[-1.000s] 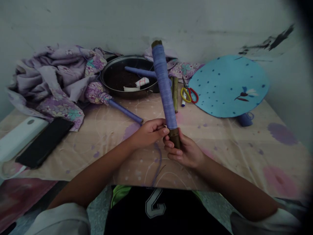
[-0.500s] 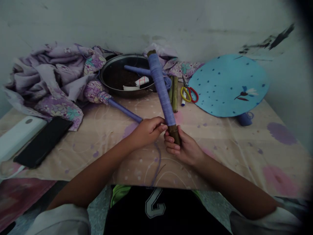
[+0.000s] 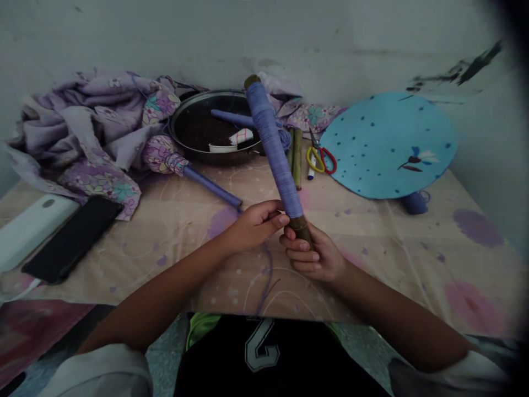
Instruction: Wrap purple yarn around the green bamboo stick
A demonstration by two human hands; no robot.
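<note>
A bamboo stick wound with purple yarn [image 3: 273, 149] leans up and to the left above the table, bare at both ends. My right hand [image 3: 316, 253] is wrapped round its bare lower end. Beside the lower edge of the winding, my left hand [image 3: 262, 223] pinches with thumb and fingers. A loose purple strand [image 3: 269, 264] hangs below that hand and runs to the table's front edge. Whether the pinched fingers hold this strand is hidden.
Behind are a black pan [image 3: 198, 154], bamboo sticks [image 3: 297, 160], scissors [image 3: 321, 157] and a blue oval sheet [image 3: 384, 149]. Left lie bunched floral cloth [image 3: 82, 121], a cloth-headed purple stick [image 3: 210, 186], a black phone [image 3: 74, 237] and a white box [image 3: 35, 226].
The wound stick's lower end and my right hand have moved slightly right and down, while its top has shifted a little up and left. My left hand has moved slightly right with it.
</note>
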